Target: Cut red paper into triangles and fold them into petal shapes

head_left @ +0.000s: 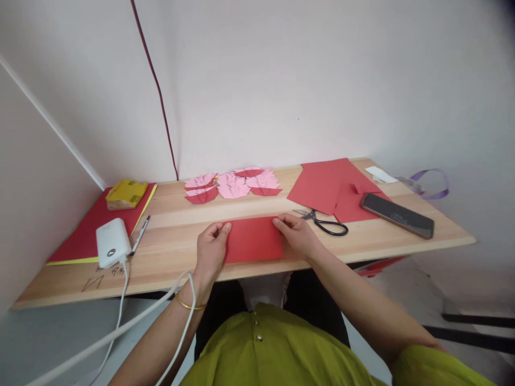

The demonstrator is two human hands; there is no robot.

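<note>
A rectangular red sheet of paper [254, 241] lies at the table's front edge between my two hands. My left hand [212, 244] pinches its left side near the upper corner, thumb on top. On the opposite side, my right hand [296, 235] grips the upper right corner between thumb and fingers. Just beyond my right hand rest scissors [332, 227] with black handles, their blades pointing left. Pink and red cut-paper pieces [233, 185] sit in several small groups near the wall.
Larger red paper sheets [322, 185] and a phone [398, 214] lie at the right. On the left are a dark red paper stack [80, 230], a yellow packet [126, 194], a white power bank [112, 244] and a pen [140, 236]. A white cable [120, 321] passes over my left wrist.
</note>
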